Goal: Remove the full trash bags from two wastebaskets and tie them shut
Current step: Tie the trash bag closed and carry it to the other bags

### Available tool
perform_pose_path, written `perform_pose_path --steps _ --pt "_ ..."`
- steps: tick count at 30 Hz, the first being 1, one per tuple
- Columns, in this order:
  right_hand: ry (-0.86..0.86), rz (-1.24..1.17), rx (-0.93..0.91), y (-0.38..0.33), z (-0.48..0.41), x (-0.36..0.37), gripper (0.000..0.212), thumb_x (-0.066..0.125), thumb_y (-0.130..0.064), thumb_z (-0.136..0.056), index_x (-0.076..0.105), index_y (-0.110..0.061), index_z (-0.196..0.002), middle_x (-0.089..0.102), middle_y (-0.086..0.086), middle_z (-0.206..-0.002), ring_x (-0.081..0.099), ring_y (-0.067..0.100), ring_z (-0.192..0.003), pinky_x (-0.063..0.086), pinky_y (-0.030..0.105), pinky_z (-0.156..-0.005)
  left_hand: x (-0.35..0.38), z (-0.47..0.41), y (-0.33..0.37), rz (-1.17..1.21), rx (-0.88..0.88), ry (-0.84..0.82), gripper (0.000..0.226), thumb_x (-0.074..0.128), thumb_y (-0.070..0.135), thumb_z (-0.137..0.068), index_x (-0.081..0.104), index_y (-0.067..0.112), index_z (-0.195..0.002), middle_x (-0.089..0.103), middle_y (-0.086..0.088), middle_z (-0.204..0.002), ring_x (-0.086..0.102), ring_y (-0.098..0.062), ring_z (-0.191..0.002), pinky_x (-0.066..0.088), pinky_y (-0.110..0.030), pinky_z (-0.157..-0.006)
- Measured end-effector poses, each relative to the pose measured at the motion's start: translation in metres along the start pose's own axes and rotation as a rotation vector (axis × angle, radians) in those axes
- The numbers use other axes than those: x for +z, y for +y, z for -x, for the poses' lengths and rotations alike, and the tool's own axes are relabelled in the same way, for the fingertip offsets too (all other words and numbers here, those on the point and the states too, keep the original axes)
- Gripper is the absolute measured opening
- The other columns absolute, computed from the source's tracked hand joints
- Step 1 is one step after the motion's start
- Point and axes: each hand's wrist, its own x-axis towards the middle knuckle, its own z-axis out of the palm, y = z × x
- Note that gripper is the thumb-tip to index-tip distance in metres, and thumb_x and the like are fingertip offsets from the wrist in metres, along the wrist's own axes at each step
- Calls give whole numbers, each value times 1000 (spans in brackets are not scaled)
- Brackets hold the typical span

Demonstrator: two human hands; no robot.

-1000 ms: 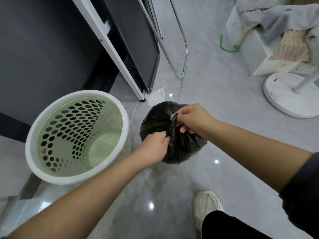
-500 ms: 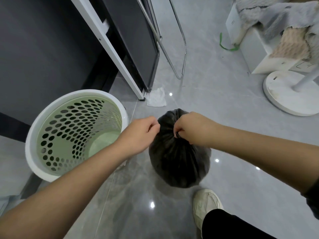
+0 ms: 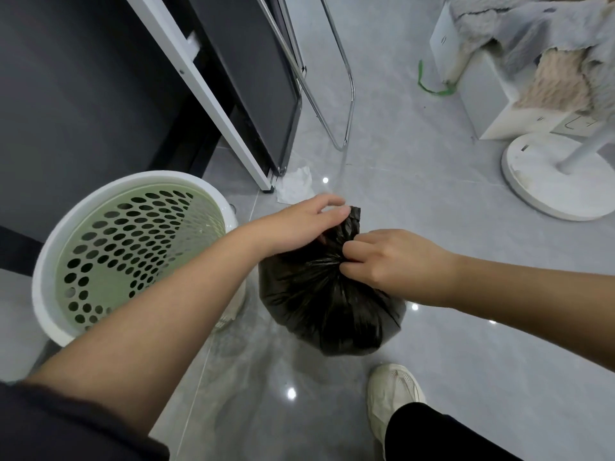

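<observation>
- The black trash bag [image 3: 327, 304] sat on the grey tiled floor [image 3: 432, 227], full and rounded, just to the right of the wastebasket [image 3: 129, 251] and in front of our white shoe [image 3: 392, 390].
- Its top was gathered into a bunched neck, with a short tail of black plastic sticking up behind the gather.
- Our right hand [image 3: 396, 261] pinched the gathered neck, thumb and fingertips pressed together on the twisted plastic.
- Our left hand [image 3: 299, 227] lay over the far side of the neck, fingers curved loosely around the upright tail; we could not tell how firmly it held the plastic.
- Both forearms were bare, and a dark sleeve [image 3: 66, 424] showed at the lower left.
- The wastebasket stood upright, with a white rim and a pale green perforated wall; it held no bag, and its bottom showed bare.
- A crumpled white tissue [image 3: 294, 188] lay on the floor beyond the bag, at the foot of a white frame [image 3: 199, 94] leaning against dark panels.
- A bent chrome tube [image 3: 346, 94] stood behind that.
- At the far right sat a round white stand base [image 3: 549, 181] and a white box [image 3: 482, 94] draped with grey and beige cloths [image 3: 549, 44]; a green strap [image 3: 432, 89] lay near the box.
- Only 1 wastebasket was in view.
</observation>
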Motion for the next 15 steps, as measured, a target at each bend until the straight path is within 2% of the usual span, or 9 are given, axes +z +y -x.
perform_pose_path --steps 3,6,8,11,15 --pt "45 -4 -61 2 1 2 21 43 -2 -80 60 -12 -72 56 3 -73 54 23 -63 49 31 -58 1 -2 4 124 -56 -175 35 42 43 -97 58 18 -116 58 0 -92 51 -13 -73 38 -24 -59" --pt "61 -41 -72 7 1 2 17 49 -6 -86 63 -12 -78 58 3 -76 57 23 -69 49 31 -65 5 -2 1 267 -59 -206 20 51 22 -96 64 12 -107 57 0 -74 50 -8 -57 40 -19 -51" --pt "52 -69 -82 10 3 2 15 51 -7 -87 64 -11 -82 59 5 -79 57 24 -69 50 32 -63 8 -1 -1 391 -69 -140 8 56 9 -93 63 9 -93 54 -1 -66 50 -5 -49 43 -17 -45" --pt "29 -154 -70 16 5 3 15 52 -7 -88 66 -11 -89 62 4 -86 57 23 -76 51 32 -59 14 1 -5 519 -91 -8 4 59 -1 -88 62 2 -87 56 -7 -66 54 -6 -46 49 -16 -45" --pt "132 -469 197 13 0 7 16 56 -14 -89 71 -15 -91 65 0 -93 59 15 -85 51 28 -65 20 5 -10 609 -64 162 11 60 -3 -87 62 5 -81 59 -9 -65 58 -5 -45 53 -14 -51"
